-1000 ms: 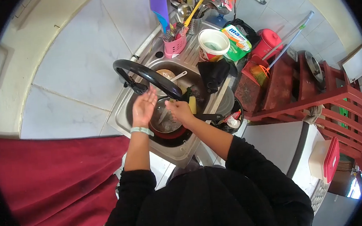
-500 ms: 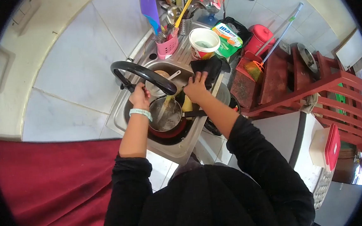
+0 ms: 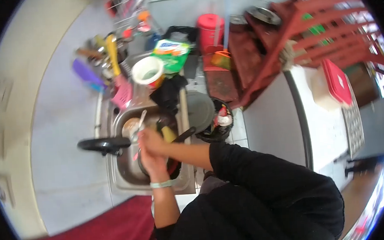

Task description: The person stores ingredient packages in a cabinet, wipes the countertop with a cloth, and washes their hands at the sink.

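Observation:
Over the sink point(image 3: 184, 175), my left hand point(image 3: 154, 164) and my right hand point(image 3: 151, 142) are together, the right lying across the left. Their fingers are blurred and partly hidden, so I cannot tell whether anything is between them. Beneath them the pot point(image 3: 141, 163) is mostly covered; a dark pan handle point(image 3: 186, 134) sticks out to the right. A pale-handled utensil point(image 3: 142, 117) and a yellowish piece point(image 3: 168, 133) lie in the basin. The black faucet point(image 3: 103, 145) is left of my hands. A black cloth-like item point(image 3: 170, 94) hangs at the sink's far right corner.
A white tub point(image 3: 147, 71), a green packet point(image 3: 170, 57) and a pink utensil basket point(image 3: 122, 94) stand behind the basin. Right of the sink is a bin point(image 3: 219, 131) with a grey lid point(image 3: 198, 111). Farther right, a red-lidded container point(image 3: 336, 85) sits on a white surface.
My left hand has left the faucet and my right hand has left the black item; both have come together over the sink. The view has turned right.

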